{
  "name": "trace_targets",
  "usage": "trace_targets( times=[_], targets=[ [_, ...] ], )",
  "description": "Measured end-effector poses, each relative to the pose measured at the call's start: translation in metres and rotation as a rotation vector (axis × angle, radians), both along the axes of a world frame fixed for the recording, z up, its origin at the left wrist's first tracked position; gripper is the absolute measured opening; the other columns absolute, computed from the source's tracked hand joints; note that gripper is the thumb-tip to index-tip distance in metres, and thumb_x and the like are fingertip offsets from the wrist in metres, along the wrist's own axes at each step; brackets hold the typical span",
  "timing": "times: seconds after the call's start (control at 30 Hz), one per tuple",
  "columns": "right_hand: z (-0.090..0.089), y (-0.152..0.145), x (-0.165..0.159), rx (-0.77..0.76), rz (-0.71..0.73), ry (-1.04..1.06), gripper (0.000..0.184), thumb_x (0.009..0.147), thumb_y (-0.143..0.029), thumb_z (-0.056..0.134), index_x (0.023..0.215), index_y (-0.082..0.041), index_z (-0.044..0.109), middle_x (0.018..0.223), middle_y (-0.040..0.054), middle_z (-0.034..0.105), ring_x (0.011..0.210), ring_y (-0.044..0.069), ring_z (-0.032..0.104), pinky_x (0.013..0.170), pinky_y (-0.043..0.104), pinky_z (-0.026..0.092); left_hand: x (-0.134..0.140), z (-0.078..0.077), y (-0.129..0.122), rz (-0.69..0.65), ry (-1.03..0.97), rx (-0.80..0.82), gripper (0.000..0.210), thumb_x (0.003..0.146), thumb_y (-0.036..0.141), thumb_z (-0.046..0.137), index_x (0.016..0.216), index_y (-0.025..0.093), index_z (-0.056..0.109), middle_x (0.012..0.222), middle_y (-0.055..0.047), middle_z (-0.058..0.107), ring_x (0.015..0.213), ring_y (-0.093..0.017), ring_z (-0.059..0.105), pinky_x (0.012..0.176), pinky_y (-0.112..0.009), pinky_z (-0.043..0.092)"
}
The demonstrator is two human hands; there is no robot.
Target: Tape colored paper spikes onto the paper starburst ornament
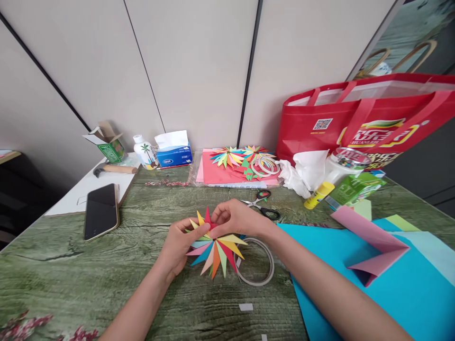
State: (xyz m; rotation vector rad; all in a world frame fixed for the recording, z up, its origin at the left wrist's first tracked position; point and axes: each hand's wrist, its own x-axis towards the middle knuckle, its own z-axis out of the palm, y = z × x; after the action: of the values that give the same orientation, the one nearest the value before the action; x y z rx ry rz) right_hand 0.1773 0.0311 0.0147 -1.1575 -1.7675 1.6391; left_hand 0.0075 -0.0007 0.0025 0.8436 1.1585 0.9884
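Note:
A multicoloured folded-paper star (215,253) with many pointed rays is held just above the table between my two hands. My left hand (181,244) pinches its left side, thumb on top and fingers beneath. From the upper right, my right hand (232,219) grips the star near a red ray, fingers curled and thumb pressed down. Beside the star, partly behind it, lies a roll of double-sided tape (272,265). Black-handled scissors (265,206) rest beyond my right hand. A small white strip (246,307) is on the table nearer to me.
Blue paper (320,284) with a folded pink sheet (373,232) covers the right. Behind stand a red bag (309,132), a glue stick (319,195), a tissue box (175,156) and a bottle (145,154). Paper stars (227,157) lie on red paper (220,174). A phone (101,212) lies left.

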Motion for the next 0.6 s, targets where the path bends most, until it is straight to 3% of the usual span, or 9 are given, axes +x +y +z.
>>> trace_targets(
  times=[0.17, 0.27, 0.37, 0.5, 0.6],
  targets=[
    [0.007, 0.006, 0.010, 0.160, -0.014, -0.077, 0.020, 0.075, -0.034, 0.056, 0.073, -0.014, 0.061, 0.071, 0.0046, 0.068, 0.062, 0.013, 0.061, 0.057, 0.022, 0.044, -0.003, -0.001, 0.003, 0.037, -0.017, -0.020, 0.020, 0.052, 0.027, 0.079, 0.062, 0.014, 0.068, 0.055, -0.001, 0.067, 0.046, -0.010, 0.056, 0.045, -0.019, 0.043],
    [0.012, 0.009, 0.023, 0.358, -0.019, -0.303, 0.009, 0.071, -0.019, 0.056, 0.071, -0.014, 0.064, 0.065, 0.0019, 0.066, 0.058, 0.012, 0.058, 0.054, 0.020, 0.040, -0.005, 0.000, 0.005, 0.043, -0.021, -0.032, 0.021, 0.052, 0.028, 0.079, 0.062, 0.014, 0.068, 0.056, -0.002, 0.068, 0.045, -0.011, 0.057, 0.045, -0.020, 0.043],
    [0.015, 0.010, 0.033, 0.431, 0.137, -0.485, 0.012, 0.063, -0.010, 0.059, 0.069, -0.016, 0.068, 0.061, -0.0008, 0.065, 0.055, 0.011, 0.057, 0.051, 0.019, 0.036, -0.006, 0.000, 0.005, 0.013, -0.031, -0.039, 0.021, 0.052, 0.028, 0.078, 0.063, 0.014, 0.067, 0.056, -0.003, 0.068, 0.045, -0.011, 0.058, 0.045, -0.020, 0.043],
    [0.012, 0.008, 0.033, 0.408, 0.406, -0.606, 0.016, 0.059, -0.013, 0.066, 0.072, -0.021, 0.071, 0.063, -0.0022, 0.067, 0.056, 0.012, 0.058, 0.048, 0.018, 0.033, -0.005, 0.001, 0.002, -0.085, -0.058, -0.046, 0.021, 0.051, 0.026, 0.079, 0.063, 0.013, 0.067, 0.057, -0.004, 0.069, 0.048, -0.014, 0.061, 0.048, -0.023, 0.046],
    [0.010, 0.003, 0.024, 0.459, 0.470, -0.774, 0.019, 0.055, -0.014, 0.070, 0.073, -0.022, 0.072, 0.066, -0.0003, 0.069, 0.057, 0.014, 0.059, 0.046, 0.020, 0.030, -0.005, 0.001, 0.001, -0.130, -0.075, -0.039, 0.018, 0.053, 0.024, 0.078, 0.063, 0.014, 0.068, 0.059, -0.005, 0.070, 0.051, -0.015, 0.063, 0.052, -0.024, 0.048]
  ],
)
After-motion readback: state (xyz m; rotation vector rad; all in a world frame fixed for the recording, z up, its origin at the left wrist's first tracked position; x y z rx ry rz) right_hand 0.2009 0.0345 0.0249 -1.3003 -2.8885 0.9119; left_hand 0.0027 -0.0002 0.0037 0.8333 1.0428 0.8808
